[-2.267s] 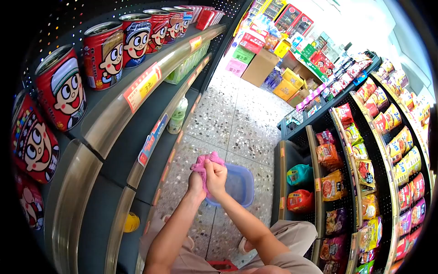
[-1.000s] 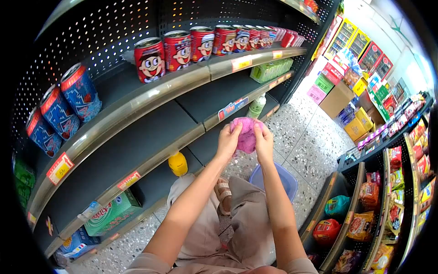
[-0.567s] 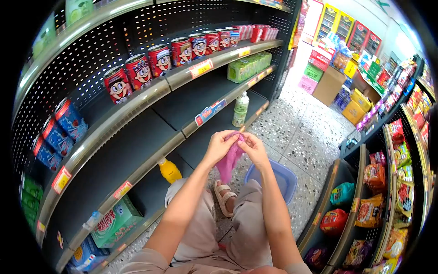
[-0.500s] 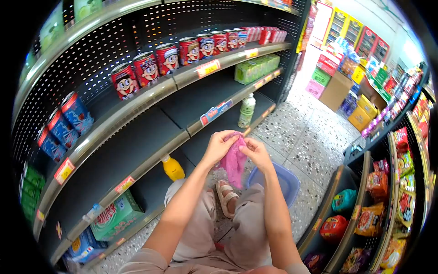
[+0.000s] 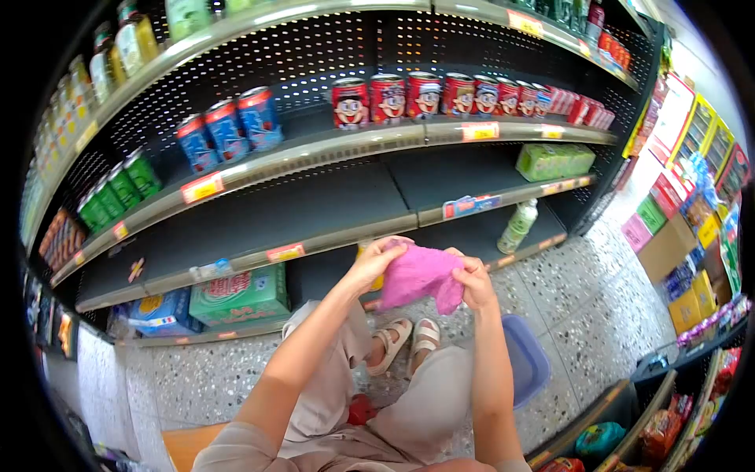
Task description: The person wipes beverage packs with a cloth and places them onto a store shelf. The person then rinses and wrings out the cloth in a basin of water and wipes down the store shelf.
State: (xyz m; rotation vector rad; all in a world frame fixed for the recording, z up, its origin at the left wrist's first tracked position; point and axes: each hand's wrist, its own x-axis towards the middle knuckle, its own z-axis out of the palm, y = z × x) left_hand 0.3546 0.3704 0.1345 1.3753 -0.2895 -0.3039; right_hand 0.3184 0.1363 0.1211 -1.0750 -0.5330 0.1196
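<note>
A pink cloth (image 5: 418, 275) is stretched between my two hands above my knees, in front of the lower shelves. My left hand (image 5: 376, 264) is closed on its upper left corner. The right side is pinched in my right hand (image 5: 475, 282), with a fold of cloth hanging below the fingers. Behind my left hand, a yellow bottle (image 5: 376, 282) on the bottom shelf is mostly hidden. A blue-purple basin (image 5: 528, 362) sits on the floor beside my right forearm, partly covered by my leg and arm.
Shelving ahead holds red cans (image 5: 388, 97), blue cans (image 5: 228, 130), green cans (image 5: 124, 185) and a green multipack (image 5: 554, 162). Low down are a pale green bottle (image 5: 517, 226) and a green carton (image 5: 240, 295). Snack shelves (image 5: 625, 425) stand close on my right.
The view has turned left, so the shelves appear farther right. My hands have moved apart, and the bunched, hanging cloth is now spread wider between them.
</note>
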